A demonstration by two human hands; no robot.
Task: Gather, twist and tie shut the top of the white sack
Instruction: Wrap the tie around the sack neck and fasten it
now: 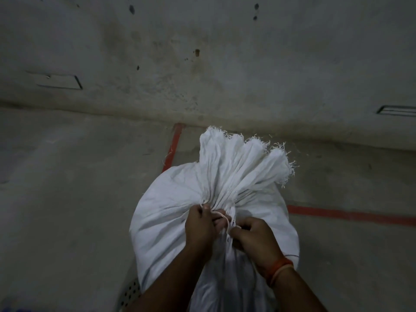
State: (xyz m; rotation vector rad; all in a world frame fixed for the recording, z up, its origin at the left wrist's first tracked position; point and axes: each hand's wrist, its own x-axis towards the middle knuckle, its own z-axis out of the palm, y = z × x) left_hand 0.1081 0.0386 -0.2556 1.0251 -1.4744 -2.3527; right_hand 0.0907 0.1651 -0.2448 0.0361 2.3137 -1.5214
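The concrete floor (67,199) with its red painted lines (349,213) spreads under you, and the white sack (162,217) stands full on it just in front of you, its bulging body rounding out beneath your arms. Its gathered top (236,163) fans upward from a pinched neck, with frayed threads along the open edge. Your left hand (199,224) has its fingers curled at the neck, pinching the thin cord (221,216); your right hand (254,233) is also curled tight there, apparently gripping the cord's other end, though its fingertips are hidden. The risk now, as I judge it: if either pull slackens before the knot seats, the pleats may spring open, or the cord could ride up the flared fabric and slip off.
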